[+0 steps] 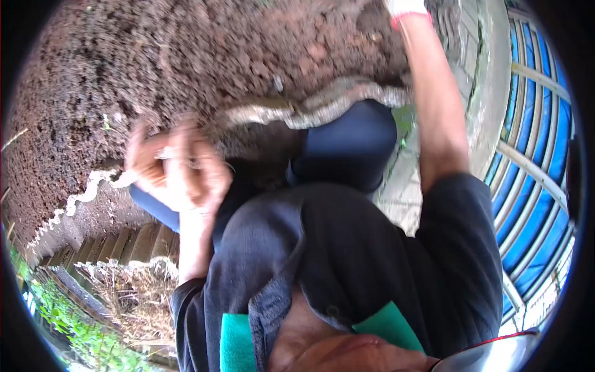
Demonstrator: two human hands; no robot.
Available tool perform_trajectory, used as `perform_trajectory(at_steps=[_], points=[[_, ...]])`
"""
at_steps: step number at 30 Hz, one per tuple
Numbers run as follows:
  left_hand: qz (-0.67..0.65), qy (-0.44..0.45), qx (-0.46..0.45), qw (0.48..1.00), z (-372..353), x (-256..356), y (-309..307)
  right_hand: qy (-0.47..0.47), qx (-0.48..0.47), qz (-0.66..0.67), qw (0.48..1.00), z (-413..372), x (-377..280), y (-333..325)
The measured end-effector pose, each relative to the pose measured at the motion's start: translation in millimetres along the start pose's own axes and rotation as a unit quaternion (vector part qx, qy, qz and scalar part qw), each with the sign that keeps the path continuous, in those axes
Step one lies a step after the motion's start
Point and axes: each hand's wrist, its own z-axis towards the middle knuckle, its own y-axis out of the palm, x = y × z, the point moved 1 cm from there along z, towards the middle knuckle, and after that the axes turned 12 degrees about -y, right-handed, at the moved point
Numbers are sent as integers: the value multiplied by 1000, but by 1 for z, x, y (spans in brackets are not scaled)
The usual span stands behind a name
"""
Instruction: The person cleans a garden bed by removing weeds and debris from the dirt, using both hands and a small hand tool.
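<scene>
My left hand [180, 162] is bare and hovers over the near edge of a bed of dark, crumbly soil [204, 53]. Its fingers look partly bent but are smeared by motion; small pale spots show among them, and I cannot make out what they are. At the top edge of the view, my right hand [406, 6] wears a white glove with a pinkish-red cuff. It reaches out at the far right of the soil, with its fingers cut off by the frame.
A wavy, pale border [322, 108] runs along the soil above my knees [350, 146]. On the right are paving [403, 192] and a blue sheet behind metal bars [539, 155]. Dry straw [136, 297] and green plants [74, 316] lie at the lower left.
</scene>
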Motion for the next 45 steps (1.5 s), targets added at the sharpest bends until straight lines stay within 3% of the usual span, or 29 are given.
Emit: perform_trajectory(at_steps=[2,4,5,6,9,11,14,16,17,20,25,26,31,34,40,41,42,43,44,45], points=[[-42,32,-15,998,11,25,20,152,-55,193,968,-21,-84,-40],[-109,52,-74,990,20,25,40,100,50,188,976,-44,-87,-65],[-115,44,-86,989,23,25,47,-35,54,272,960,-34,-104,-68],[-119,37,-104,987,24,23,50,107,129,244,955,-26,-119,-77],[-132,56,-137,980,27,19,52,-30,83,280,956,5,-184,-100],[-113,75,-140,981,29,15,50,-40,49,280,958,18,-203,-95],[-183,0,-116,976,19,9,60,86,-45,11,995,-9,-120,-31],[-78,20,-124,989,22,19,48,80,144,213,963,-27,-32,2],[-94,12,-109,989,24,16,50,134,66,255,956,-34,-66,-15],[-148,-15,-107,983,23,12,52,8,54,315,948,-55,-114,-55],[-220,-67,-81,970,24,7,53,-7,-62,448,892,-21,-178,-96],[-236,-108,-86,962,23,11,50,-4,-96,463,881,-17,-179,-93],[-221,-70,17,973,17,8,46,51,-260,455,850,-44,-164,-8],[-133,11,83,988,29,-1,21,94,-315,430,841,-96,-152,53],[117,-19,251,961,33,-116,-43,49,-390,351,850,-83,-184,12],[28,-78,250,965,34,-133,-41,149,-366,357,847,-79,-185,-4],[-61,-137,245,958,33,-150,-39,16,-327,297,897,-75,-162,-11],[37,-214,241,946,32,-173,-42,1,-312,325,893,-67,-157,-21],[235,-205,210,927,33,-194,-44,8,-304,368,879,-59,-161,-31],[257,-233,235,908,33,-204,-35,19,-293,422,858,-49,-168,-40]])
